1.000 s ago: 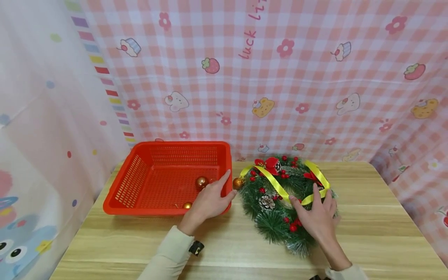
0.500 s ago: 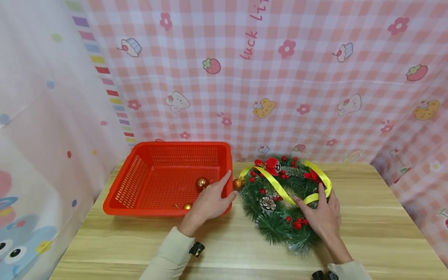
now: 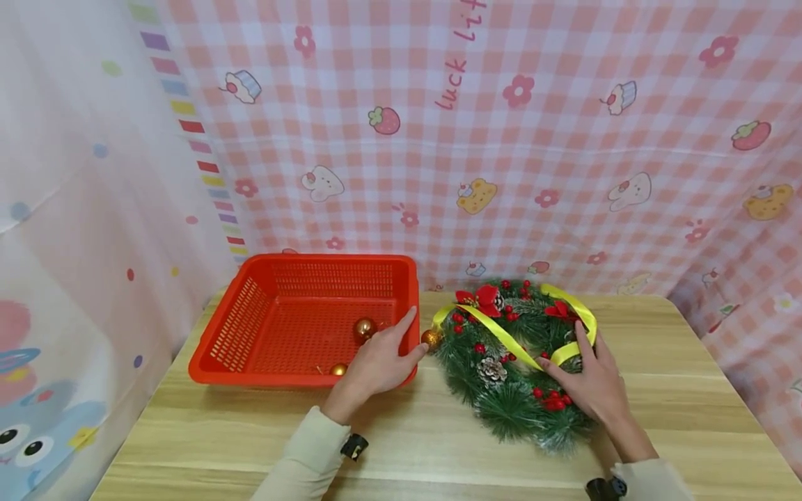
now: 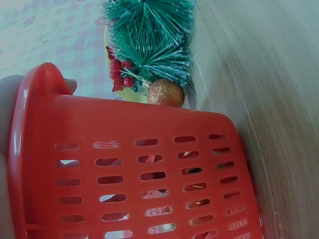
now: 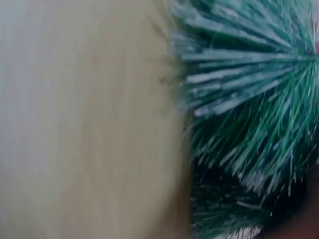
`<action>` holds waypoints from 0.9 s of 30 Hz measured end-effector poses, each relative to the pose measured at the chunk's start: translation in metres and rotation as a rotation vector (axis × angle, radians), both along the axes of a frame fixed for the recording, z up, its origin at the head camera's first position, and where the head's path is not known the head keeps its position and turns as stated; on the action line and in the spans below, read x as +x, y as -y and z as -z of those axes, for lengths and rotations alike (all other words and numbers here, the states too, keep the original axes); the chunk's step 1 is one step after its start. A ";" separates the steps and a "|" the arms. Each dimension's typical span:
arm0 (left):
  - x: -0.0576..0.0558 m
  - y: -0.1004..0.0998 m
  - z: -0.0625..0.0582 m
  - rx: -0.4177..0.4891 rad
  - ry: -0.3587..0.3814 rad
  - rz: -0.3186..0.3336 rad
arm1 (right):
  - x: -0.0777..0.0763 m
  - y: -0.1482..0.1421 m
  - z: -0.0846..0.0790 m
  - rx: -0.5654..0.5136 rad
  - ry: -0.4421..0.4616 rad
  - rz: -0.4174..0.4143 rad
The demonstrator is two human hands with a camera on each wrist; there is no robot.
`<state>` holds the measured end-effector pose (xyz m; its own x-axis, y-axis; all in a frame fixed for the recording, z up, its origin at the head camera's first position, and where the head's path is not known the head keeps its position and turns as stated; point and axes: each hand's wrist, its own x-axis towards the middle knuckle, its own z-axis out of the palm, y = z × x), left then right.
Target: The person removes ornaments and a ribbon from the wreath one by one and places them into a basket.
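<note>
My left hand [image 3: 379, 362] grips the right rim of a red plastic basket [image 3: 216, 362], index finger along the rim and thumb over its outer side. Inside the basket lie a shiny copper-coloured bauble [image 3: 365, 330] and a smaller gold bauble [image 3: 338, 369], close to that hand. To the right, a green Christmas wreath [image 3: 516, 410] with red berries and pine cones lies on the table, a yellow ribbon [image 3: 498, 330] draped over it. My right hand [image 3: 598, 379] holds the wreath's right side, thumb toward the centre opening; its outer fingers are partly hidden.
A gold glitter bauble [image 3: 431, 339] sits between the basket and the wreath's left edge. The wooden table [image 3: 438, 452] ends at the back against a pink checked cloth [image 3: 426, 153]. A white patterned cloth [image 3: 94, 243] hangs at the left.
The right hand has shifted right, and the wreath has turned with it, its near side swinging right. The left hand stays on the basket rim. The head view has shifted slightly.
</note>
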<state>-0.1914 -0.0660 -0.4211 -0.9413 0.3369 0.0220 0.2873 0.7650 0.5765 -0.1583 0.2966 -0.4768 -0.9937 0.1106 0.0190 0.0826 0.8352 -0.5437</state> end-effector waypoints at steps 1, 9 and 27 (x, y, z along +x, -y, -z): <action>0.000 0.000 0.000 -0.002 0.003 0.000 | -0.001 -0.003 0.000 0.000 -0.003 -0.017; 0.000 0.001 0.002 0.011 -0.006 0.003 | -0.014 -0.031 0.000 0.009 -0.006 -0.146; 0.000 0.002 -0.001 0.003 -0.010 -0.006 | 0.001 -0.014 -0.061 -0.104 0.193 -0.068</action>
